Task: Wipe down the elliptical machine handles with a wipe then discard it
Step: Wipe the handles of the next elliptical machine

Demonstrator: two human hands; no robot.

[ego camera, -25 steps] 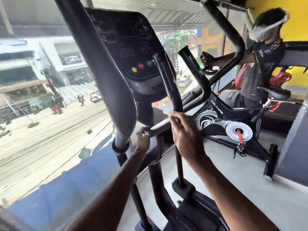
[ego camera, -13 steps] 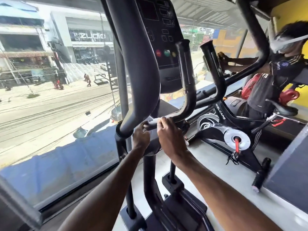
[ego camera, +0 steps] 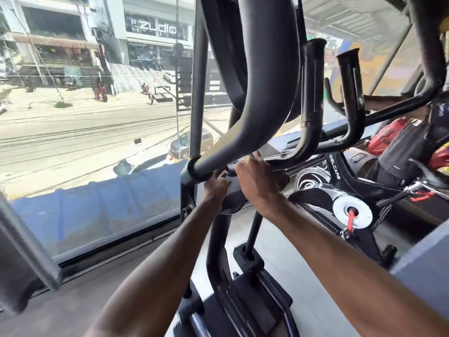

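The elliptical's thick black swing handle [ego camera: 267, 88] curves down through the middle of the view. Behind it rise two thinner fixed handles [ego camera: 312, 93] [ego camera: 352, 93]. The nearer one bends into a low crossbar. My right hand [ego camera: 257, 183] curls over that crossbar at the bend. The wipe is hidden under its fingers, apart from a pale edge at the fingertips [ego camera: 254, 154]. My left hand [ego camera: 216, 186] grips the same bar just left of it, under the collar of the swing handle.
A big window [ego camera: 97, 142] on the left looks onto a street. The elliptical's post and base [ego camera: 243, 300] stand below my hands. To the right is a spin bike [ego camera: 340, 203], with a person partly in view at the far right edge.
The view has swung right and closer. My right hand has slid left down the handle's bend onto the crossbar, next to my left hand, which keeps its grip.
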